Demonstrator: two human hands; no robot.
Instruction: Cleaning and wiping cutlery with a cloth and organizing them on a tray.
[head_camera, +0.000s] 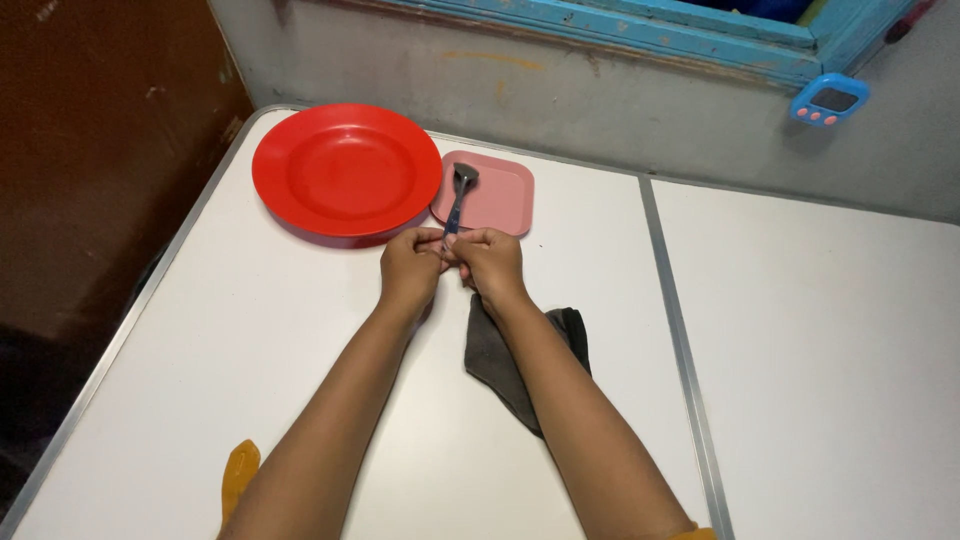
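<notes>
My left hand (410, 268) and my right hand (488, 262) meet at the middle of the white table (250, 350), both pinching the handle of a metal spoon (459, 195). The spoon's bowl points away from me and sits over the small pink square plate (500, 195). A large red round plate (345, 170) lies just left of the pink one. A dark grey cloth (500, 365) lies on the table under my right forearm, partly hidden by it.
A second white table (820, 330) adjoins on the right, with a metal seam between. A grey wall and a blue window frame (620, 30) stand behind. A small blue timer (830, 100) hangs on the wall. An orange object (240, 475) lies near the front edge.
</notes>
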